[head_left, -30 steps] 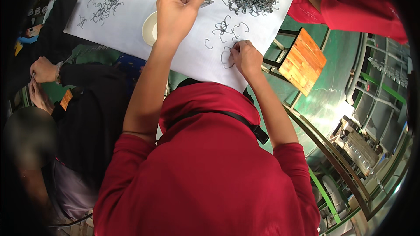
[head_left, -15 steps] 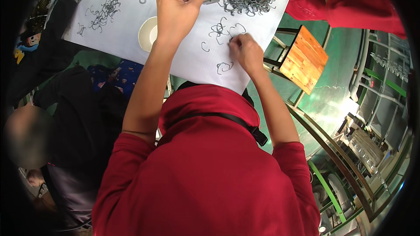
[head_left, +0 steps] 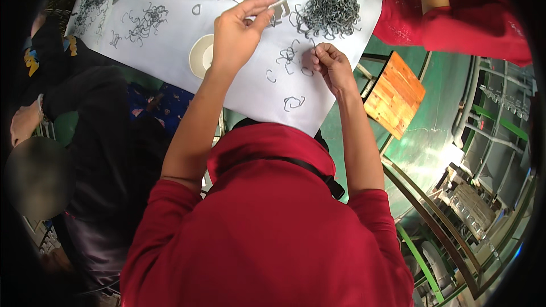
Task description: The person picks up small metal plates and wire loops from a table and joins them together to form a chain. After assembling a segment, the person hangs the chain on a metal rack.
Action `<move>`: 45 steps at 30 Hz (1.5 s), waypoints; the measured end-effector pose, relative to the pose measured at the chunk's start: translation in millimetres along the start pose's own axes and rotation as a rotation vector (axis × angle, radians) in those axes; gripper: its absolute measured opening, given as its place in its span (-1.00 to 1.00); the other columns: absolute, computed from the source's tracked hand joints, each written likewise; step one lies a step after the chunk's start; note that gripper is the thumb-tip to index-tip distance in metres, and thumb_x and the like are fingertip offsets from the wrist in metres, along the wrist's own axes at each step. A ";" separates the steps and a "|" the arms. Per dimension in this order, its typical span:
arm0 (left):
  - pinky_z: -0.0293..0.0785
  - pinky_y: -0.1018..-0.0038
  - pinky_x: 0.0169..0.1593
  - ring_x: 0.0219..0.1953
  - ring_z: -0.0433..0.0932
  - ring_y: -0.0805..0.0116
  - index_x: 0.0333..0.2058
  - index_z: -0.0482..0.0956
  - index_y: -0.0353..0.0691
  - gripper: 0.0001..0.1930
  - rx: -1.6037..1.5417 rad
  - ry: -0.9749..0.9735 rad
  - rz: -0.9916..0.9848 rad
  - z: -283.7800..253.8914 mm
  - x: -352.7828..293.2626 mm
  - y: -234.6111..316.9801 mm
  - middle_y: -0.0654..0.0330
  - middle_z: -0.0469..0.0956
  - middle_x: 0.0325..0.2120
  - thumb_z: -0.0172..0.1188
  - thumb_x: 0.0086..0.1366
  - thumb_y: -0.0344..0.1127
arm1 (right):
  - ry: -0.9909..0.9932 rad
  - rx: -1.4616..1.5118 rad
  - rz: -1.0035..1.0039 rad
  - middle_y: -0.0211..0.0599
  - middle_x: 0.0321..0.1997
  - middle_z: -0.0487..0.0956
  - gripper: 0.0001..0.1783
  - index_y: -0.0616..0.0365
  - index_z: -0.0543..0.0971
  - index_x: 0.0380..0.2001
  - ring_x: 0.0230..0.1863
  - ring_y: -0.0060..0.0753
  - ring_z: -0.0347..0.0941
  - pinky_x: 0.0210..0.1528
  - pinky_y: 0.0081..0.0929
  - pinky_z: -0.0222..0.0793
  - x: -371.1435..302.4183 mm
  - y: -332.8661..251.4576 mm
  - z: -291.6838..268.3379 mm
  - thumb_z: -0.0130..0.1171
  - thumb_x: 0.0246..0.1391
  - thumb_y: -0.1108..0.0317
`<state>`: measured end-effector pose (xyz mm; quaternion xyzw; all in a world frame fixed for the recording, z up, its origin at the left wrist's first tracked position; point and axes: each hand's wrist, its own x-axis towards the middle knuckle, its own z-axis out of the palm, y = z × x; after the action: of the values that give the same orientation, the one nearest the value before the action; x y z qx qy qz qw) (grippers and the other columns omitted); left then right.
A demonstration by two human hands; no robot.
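Plate (head_left: pixel 279 9) clamped in left grip (head_left: pixel 239 34), wire (head_left: pixel 313 44) in right grip (head_left: pixel 335 68), tabletop (head_left: pixel 263 54) between, edge (head_left: pixel 331 102) nearby

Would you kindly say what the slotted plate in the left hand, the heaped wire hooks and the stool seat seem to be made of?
Slotted plate: probably metal, satin grey, judging by its soft sheen.
Heaped wire hooks: likely dark metal, with small glints on bends.
Stool seat: wood or veneer, smooth, showing strips of varied brown.
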<state>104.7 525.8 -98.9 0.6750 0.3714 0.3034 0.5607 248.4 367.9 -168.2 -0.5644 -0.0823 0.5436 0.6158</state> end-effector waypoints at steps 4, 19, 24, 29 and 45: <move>0.40 0.64 -0.45 -0.53 0.49 0.61 -0.24 0.63 -0.18 -0.81 -0.066 -0.033 0.019 -1.0 4.5 -6.5 0.24 0.61 -0.46 0.18 0.13 -0.44 | -0.025 0.058 -0.053 -0.39 -0.53 0.40 -0.80 0.30 0.43 -0.20 -0.54 -0.59 0.26 -0.46 -0.68 0.23 -6.7 -27.7 30.0 0.00 0.15 0.40; 0.42 0.64 -0.44 -0.47 0.51 0.53 -0.24 0.62 -0.20 -0.78 0.028 -0.010 0.143 5.0 0.8 35.9 0.20 0.55 -0.39 0.13 0.12 -0.53 | 0.265 -0.367 -0.600 -0.47 -0.50 0.50 -0.84 0.27 0.56 -0.40 -0.54 -0.74 0.28 -0.54 -0.74 0.21 -12.6 -69.8 102.3 0.19 0.01 0.37; 0.44 0.59 -0.29 -0.35 0.51 0.47 -0.21 0.61 -0.23 -0.77 0.075 -0.003 0.181 7.8 5.0 33.8 0.19 0.54 -0.36 0.13 0.14 -0.53 | 0.331 -0.258 -0.571 -0.36 -0.42 0.54 -0.84 0.27 0.56 -0.38 -0.34 -0.58 0.35 -0.25 -0.59 0.28 -5.1 -58.6 111.0 0.19 0.00 0.38; 0.43 0.59 -0.25 -0.33 0.52 0.48 -0.19 0.59 -0.24 -0.77 0.141 -0.094 0.227 4.8 15.9 25.4 0.20 0.54 -0.34 0.11 0.15 -0.53 | 0.297 -0.103 -0.592 -0.44 -0.42 0.48 -0.85 0.22 0.55 -0.37 -0.43 -0.69 0.28 -0.40 -0.69 0.22 7.1 -55.8 113.6 0.18 0.04 0.35; 0.44 0.28 -0.17 -0.32 0.54 0.09 -0.08 0.44 -0.20 -0.54 0.919 -0.111 0.155 -69.2 125.5 -95.1 -0.01 0.55 -0.43 0.27 -0.03 -0.45 | 0.244 -0.091 -0.716 -0.48 -0.45 0.48 -0.88 0.25 0.53 -0.37 -0.53 -0.75 0.26 -0.47 -0.76 0.20 24.8 -77.5 104.5 0.20 0.02 0.43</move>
<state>100.0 677.2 -180.2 0.8942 0.3853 0.1119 0.1985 228.2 467.8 -83.5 -0.5873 -0.2243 0.2184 0.7464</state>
